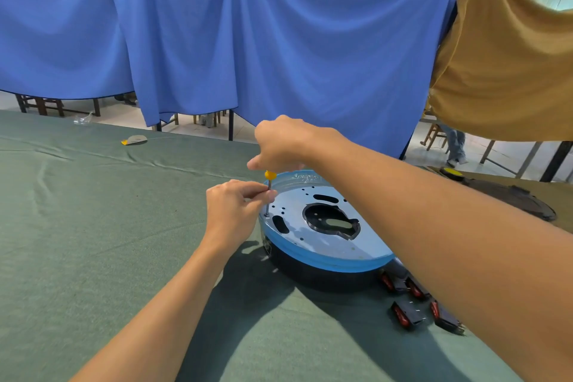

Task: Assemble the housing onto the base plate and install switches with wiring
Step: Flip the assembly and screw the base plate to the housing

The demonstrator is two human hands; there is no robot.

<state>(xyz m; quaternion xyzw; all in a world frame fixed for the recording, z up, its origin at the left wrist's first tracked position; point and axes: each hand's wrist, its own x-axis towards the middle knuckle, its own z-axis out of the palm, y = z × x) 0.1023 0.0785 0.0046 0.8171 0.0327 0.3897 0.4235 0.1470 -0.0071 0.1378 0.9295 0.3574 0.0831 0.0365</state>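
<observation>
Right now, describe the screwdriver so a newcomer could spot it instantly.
On the green-clothed table sits a round blue-topped plate; at its left rim a screwdriver stands upright. The right hand grips its top, the left hand pinches its shaft. Its yellow collar and thin metal shaft set it apart from the black-and-red switches lying nearby.

Bright, even light is falling from overhead. The right forearm (434, 226) is casting a broad, soft-edged shadow across the green cloth (93, 226) near the base plate (328, 245), whose top is giving off a pale blue sheen. Wide-angle distortion is bowing the blue curtain (248, 40) and the cloth's far edge toward the frame edges; the middle is showing sharp.
</observation>
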